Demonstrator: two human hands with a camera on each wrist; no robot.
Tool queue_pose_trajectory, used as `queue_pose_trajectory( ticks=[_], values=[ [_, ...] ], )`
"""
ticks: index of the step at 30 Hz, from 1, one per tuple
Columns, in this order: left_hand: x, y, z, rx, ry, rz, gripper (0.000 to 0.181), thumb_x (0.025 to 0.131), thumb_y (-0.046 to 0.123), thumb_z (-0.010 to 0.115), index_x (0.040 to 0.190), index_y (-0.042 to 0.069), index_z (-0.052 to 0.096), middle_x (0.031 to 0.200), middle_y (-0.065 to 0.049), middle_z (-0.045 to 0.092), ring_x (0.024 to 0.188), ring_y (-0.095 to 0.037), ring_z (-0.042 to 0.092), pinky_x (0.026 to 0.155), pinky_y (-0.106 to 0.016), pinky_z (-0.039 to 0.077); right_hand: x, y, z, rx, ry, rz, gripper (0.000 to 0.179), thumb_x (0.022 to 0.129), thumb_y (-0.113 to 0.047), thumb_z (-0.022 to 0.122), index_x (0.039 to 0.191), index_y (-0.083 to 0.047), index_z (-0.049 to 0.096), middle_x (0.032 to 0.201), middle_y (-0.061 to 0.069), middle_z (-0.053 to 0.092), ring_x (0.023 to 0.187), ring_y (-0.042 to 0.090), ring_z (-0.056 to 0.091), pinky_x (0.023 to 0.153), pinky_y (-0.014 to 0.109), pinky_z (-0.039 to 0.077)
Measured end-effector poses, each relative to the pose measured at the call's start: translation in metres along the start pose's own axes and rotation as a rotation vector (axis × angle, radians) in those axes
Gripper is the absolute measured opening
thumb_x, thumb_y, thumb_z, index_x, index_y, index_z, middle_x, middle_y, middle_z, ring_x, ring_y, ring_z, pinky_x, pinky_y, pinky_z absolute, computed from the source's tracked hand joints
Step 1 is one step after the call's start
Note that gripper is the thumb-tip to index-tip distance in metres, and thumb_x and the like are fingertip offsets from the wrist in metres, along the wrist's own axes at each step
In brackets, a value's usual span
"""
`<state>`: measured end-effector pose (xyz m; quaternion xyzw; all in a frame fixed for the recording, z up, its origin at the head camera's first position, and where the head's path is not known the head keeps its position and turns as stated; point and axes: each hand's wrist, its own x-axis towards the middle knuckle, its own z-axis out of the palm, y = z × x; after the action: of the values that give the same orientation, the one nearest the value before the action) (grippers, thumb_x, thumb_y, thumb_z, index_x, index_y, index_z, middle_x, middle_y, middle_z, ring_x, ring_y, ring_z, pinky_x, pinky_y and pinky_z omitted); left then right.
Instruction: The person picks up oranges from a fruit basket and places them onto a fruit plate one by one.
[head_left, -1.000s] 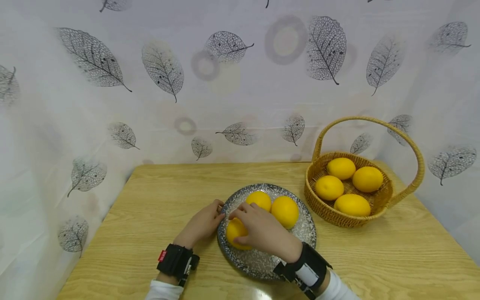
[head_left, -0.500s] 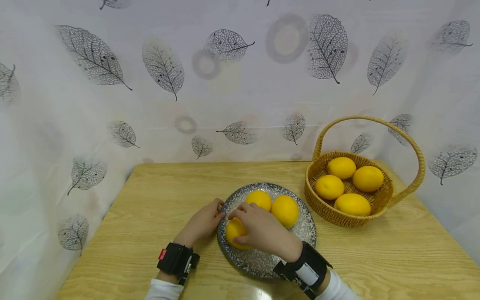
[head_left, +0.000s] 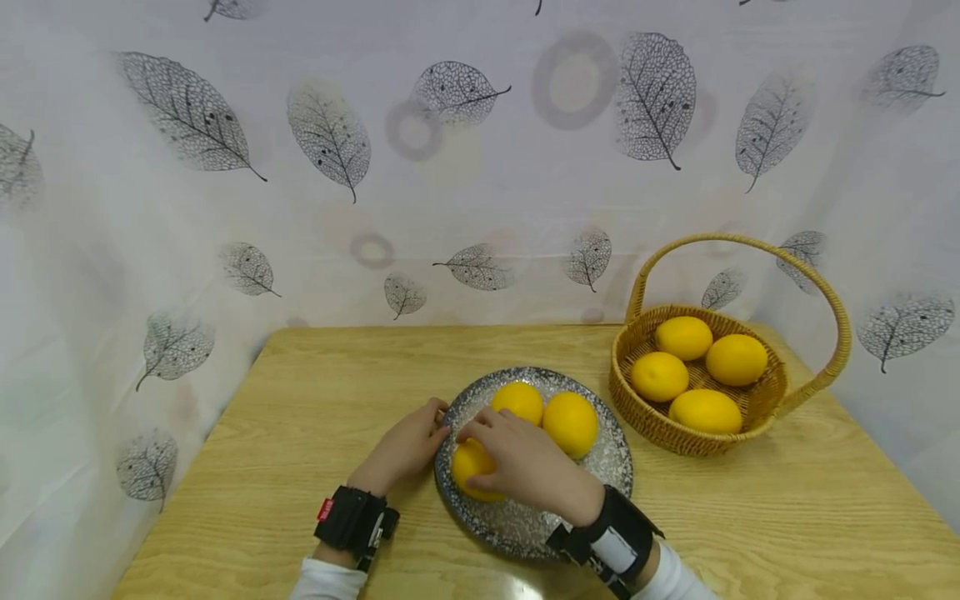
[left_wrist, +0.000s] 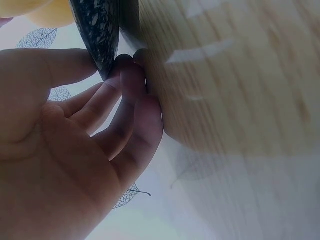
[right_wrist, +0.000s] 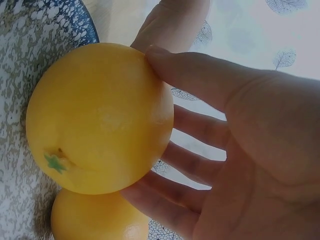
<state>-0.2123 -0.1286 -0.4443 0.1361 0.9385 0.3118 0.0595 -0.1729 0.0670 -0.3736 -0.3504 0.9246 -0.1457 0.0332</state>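
My right hand (head_left: pixel 528 462) grips an orange (right_wrist: pixel 100 120) on the speckled grey plate (head_left: pixel 517 527), with thumb and fingers around it. A green star-shaped stem mark shows on this orange in the right wrist view. Beside it on the plate are two more oranges, one at the back (head_left: pixel 517 402) and one to the right (head_left: pixel 572 423). At the plate's left edge, my left hand (head_left: pixel 403 448) pinches the rim. In the left wrist view, its thumb lies on one side of the rim (left_wrist: pixel 100 40) and the fingertips on the other, close to the tabletop.
A wicker basket (head_left: pixel 651 429) with a tall arched handle (head_left: pixel 750 242) stands right of the plate and holds several lemons (head_left: pixel 705 411). The wooden table (head_left: pixel 337 367) ends at a leaf-patterned curtain (head_left: pixel 495 183) behind and at the sides.
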Motion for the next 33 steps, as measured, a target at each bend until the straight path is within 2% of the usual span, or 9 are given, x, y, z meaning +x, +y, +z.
queue_pose_trajectory(
  ticks=[5, 13, 19, 30, 33],
  values=[
    [-0.0005, 0.0012, -0.0006, -0.005, -0.005, -0.022, 0.03, 0.097, 0.014, 0.055, 0.125, 0.002, 0.053, 0.107, -0.015, 0.07, 0.086, -0.018, 0.063, 0.078, -0.042, 0.056, -0.0006, 0.0003, -0.0002, -0.012, -0.001, -0.006, 0.046, 0.079, -0.037, 0.075, 0.119, -0.016, 0.066, 0.114, 0.002, 0.063, 0.098, 0.015, 0.059, 0.088, 0.034, 0.055],
    [0.0002, -0.0024, 0.0005, -0.001, 0.005, -0.013, 0.029, 0.097, 0.014, 0.055, 0.124, 0.002, 0.054, 0.104, -0.014, 0.069, 0.082, -0.017, 0.061, 0.074, -0.04, 0.055, -0.0002, -0.0002, 0.0001, -0.02, 0.007, -0.009, 0.043, 0.078, -0.036, 0.076, 0.114, -0.016, 0.067, 0.11, 0.001, 0.063, 0.095, 0.014, 0.058, 0.084, 0.032, 0.057],
    [0.0021, -0.0013, 0.0006, 0.0, -0.003, -0.018, 0.031, 0.098, 0.016, 0.055, 0.125, 0.003, 0.053, 0.108, -0.015, 0.07, 0.087, -0.018, 0.063, 0.078, -0.042, 0.056, -0.0013, 0.0002, 0.0012, -0.064, 0.025, -0.022, 0.041, 0.077, -0.038, 0.077, 0.111, -0.017, 0.068, 0.106, 0.0, 0.063, 0.092, 0.013, 0.059, 0.08, 0.031, 0.058],
    [0.0014, -0.002, -0.0003, 0.001, 0.002, -0.007, 0.03, 0.097, 0.015, 0.055, 0.124, 0.002, 0.053, 0.106, -0.015, 0.07, 0.085, -0.018, 0.062, 0.076, -0.042, 0.055, -0.0004, 0.0004, 0.0018, -0.102, 0.044, -0.022, 0.041, 0.076, -0.042, 0.077, 0.109, -0.02, 0.068, 0.102, -0.001, 0.063, 0.083, 0.011, 0.059, 0.068, 0.027, 0.058],
    [0.0018, -0.0024, 0.0016, -0.005, -0.01, -0.02, 0.03, 0.098, 0.017, 0.054, 0.125, 0.003, 0.053, 0.105, -0.014, 0.07, 0.084, -0.017, 0.061, 0.075, -0.04, 0.055, -0.0018, 0.0019, 0.0045, -0.095, 0.043, -0.011, 0.042, 0.075, -0.043, 0.077, 0.11, -0.02, 0.068, 0.102, -0.001, 0.064, 0.082, 0.01, 0.059, 0.063, 0.026, 0.057]
  ],
)
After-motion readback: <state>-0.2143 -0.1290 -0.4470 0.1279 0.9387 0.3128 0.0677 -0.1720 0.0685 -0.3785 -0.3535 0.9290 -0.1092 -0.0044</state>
